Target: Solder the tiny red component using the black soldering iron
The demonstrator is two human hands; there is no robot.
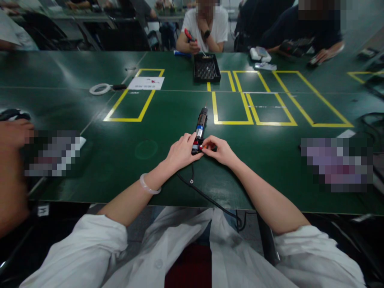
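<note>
A slim dark tool with a silver and blue band lies on the green table, its thin tip pointing away from me. My left hand is closed round its near end, where red and black parts show between my hands. My right hand is pinched at the right side of that same end, on a small part too hidden to name. A black cable runs from below my hands over the table's front edge, and a thin lead with a ring terminal lies beside it.
Yellow tape outlines mark the green table. A black tray stands at the far side, before a seated person holding a red-handled tool. A white card and coiled cable lie back left. Another person's hand is at far left.
</note>
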